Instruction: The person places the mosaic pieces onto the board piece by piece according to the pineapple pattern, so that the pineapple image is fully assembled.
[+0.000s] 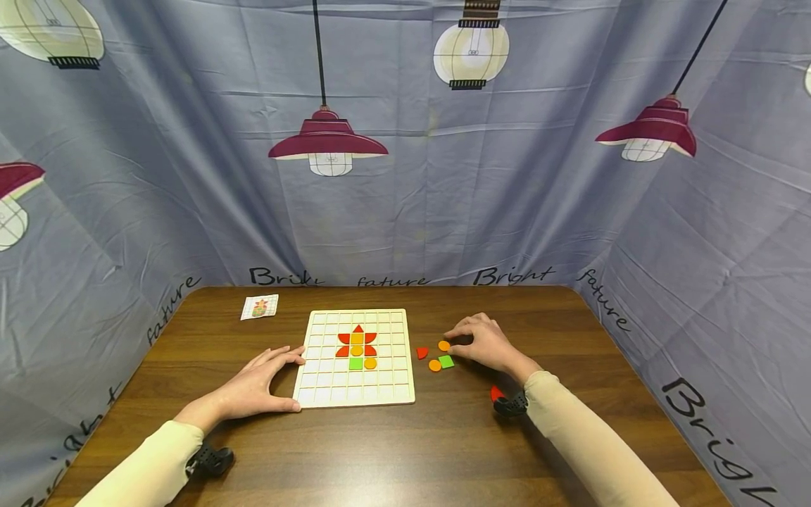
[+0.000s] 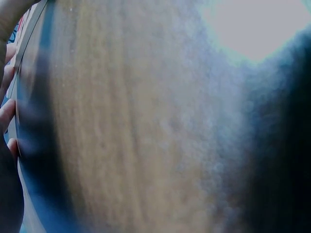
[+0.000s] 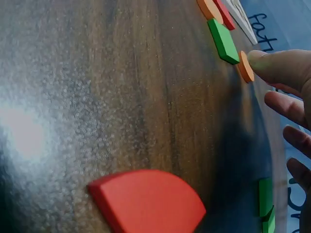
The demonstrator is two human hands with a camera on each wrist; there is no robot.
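A pale gridded board (image 1: 319, 391) bears a pattern of red, orange and green pieces. My left hand (image 1: 256, 384) rests at its left side, fingertips at the edge and thumb by the near corner. My right hand (image 1: 484, 343) reaches to an orange disc (image 1: 444, 346) right of the board. In the right wrist view the thumb tip overlaps that disc's edge, and the other fingers are spread apart. Beside it lie a green square (image 1: 446, 361), a second orange disc (image 1: 434, 365) and a red quarter-circle piece (image 1: 422, 352).
A small card (image 1: 260, 307) with a printed pattern lies behind the board, to the left. Another red quarter-circle (image 3: 150, 201) sits under my right wrist. Green pieces (image 3: 265, 196) show beyond my right fingers. A patterned curtain (image 1: 405, 232) hangs around the wooden table (image 1: 355, 458).
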